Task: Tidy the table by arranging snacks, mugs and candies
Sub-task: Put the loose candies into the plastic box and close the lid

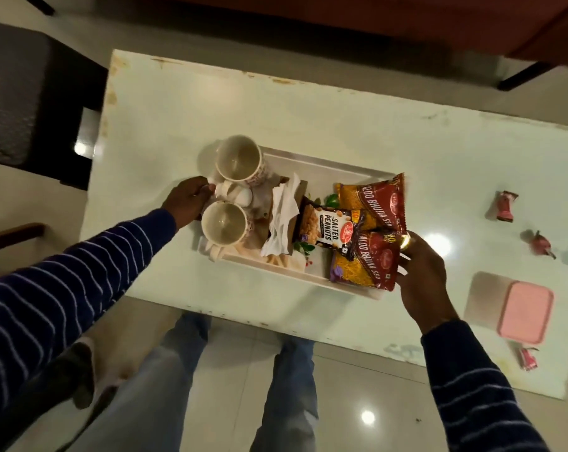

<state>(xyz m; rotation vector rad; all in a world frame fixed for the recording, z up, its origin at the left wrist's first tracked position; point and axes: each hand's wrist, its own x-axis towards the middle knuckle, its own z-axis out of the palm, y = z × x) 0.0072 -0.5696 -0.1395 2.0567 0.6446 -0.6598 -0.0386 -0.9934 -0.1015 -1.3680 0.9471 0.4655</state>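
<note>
A white tray (321,164) lies on the pale table (341,125). In it stand two cream mugs (240,161) (223,223), a holder of white napkins (284,216), a salted peanuts pack (321,228) and two red-and-yellow aloo bhujia packs (374,199) (364,265). My left hand (186,200) grips the tray's left end beside the mugs. My right hand (421,272) holds the tray's right end, fingers against the nearer bhujia pack. Three wrapped candies (506,205) (541,244) (528,357) lie loose on the table to the right.
A pink-lidded box (525,309) sits near the table's right front edge. A dark chair (31,102) stands at the left, an orange-brown sofa (406,21) beyond the far edge. My legs are at the front edge on the tiled floor.
</note>
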